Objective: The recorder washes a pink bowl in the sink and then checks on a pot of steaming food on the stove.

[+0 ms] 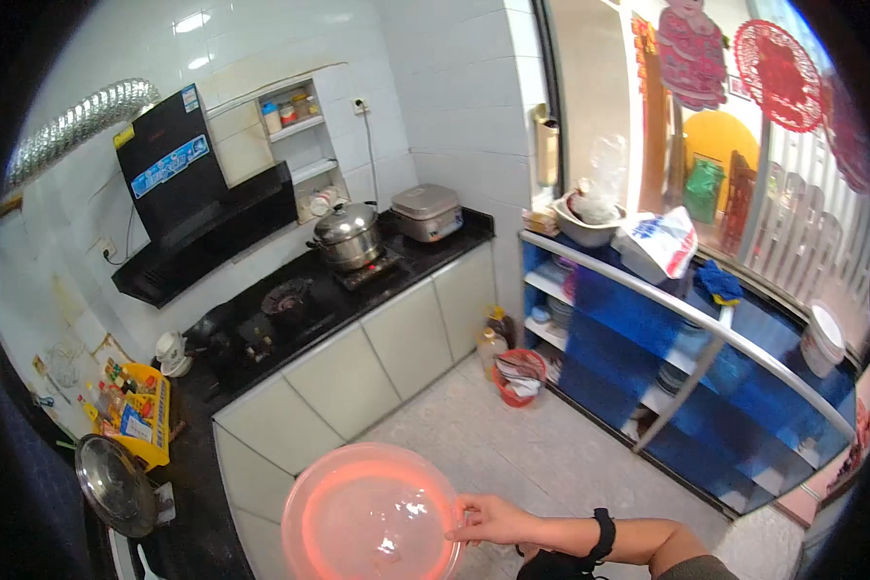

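Note:
My right hand [487,519] grips the right rim of a round, translucent pink plastic basin [377,507] at the bottom of the view. The thumb lies over the rim, with fingers at its outer side. Shiny reflections show in the basin; whether it holds water I cannot tell. Below it the basin's lower edge is cut off by the picture. A dark band circles my right wrist. My left hand is out of view. Left of the basin runs a black countertop [196,533], where a glass pot lid [116,486] leans against a yellow basket [161,420] of bottles and packets.
A steel pot [348,235] stands on a cooktop beside a rice cooker [428,210]. A gas burner [287,297] sits under the range hood [210,232]. On the floor are a red bin [520,395] and bottles [490,348], near a blue glass-door cabinet [616,341].

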Demonstrator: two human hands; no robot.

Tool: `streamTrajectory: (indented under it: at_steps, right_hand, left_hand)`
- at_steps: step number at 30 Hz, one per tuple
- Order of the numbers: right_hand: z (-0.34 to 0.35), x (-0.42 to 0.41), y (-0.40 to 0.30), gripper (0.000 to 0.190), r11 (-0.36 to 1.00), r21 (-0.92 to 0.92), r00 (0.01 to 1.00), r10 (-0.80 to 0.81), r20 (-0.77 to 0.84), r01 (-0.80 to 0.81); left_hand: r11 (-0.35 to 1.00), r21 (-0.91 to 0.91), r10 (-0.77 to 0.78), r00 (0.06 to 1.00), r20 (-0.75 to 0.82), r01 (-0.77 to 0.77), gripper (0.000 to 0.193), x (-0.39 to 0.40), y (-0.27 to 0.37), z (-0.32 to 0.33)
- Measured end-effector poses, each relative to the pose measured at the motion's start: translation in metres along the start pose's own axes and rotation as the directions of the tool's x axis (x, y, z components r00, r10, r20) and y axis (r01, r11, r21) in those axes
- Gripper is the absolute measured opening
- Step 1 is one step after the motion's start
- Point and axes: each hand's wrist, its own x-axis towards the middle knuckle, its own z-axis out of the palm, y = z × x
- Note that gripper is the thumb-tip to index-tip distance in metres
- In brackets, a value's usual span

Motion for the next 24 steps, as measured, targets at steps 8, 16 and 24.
streamTrajectory:
  at_steps: [8, 16, 24]
  right_hand:
    - [-0.102, 0.15, -0.065, 0.033, 0.974, -0.209, 0.988, -0.056, 0.146, 0.086]
    - [-0.183, 0.312, -0.127, 0.036, 0.969, -0.126, 0.965, -0.187, 0.187, 0.212]
    - [-0.245, 0.477, -0.173, 0.034, 0.988, -0.058, 0.971, -0.131, 0.199, 0.145]
  left_hand:
    - [0.998, -0.055, 0.042, 0.998, -0.037, -0.044, 0.031, 0.112, 0.065, 0.1]
    - [0.955, 0.03, 0.295, 0.955, -0.009, -0.295, 0.032, 0.233, 0.132, 0.18]
    - [0.97, -0.204, 0.121, 0.99, -0.078, -0.134, 0.031, 0.377, 0.238, 0.24]
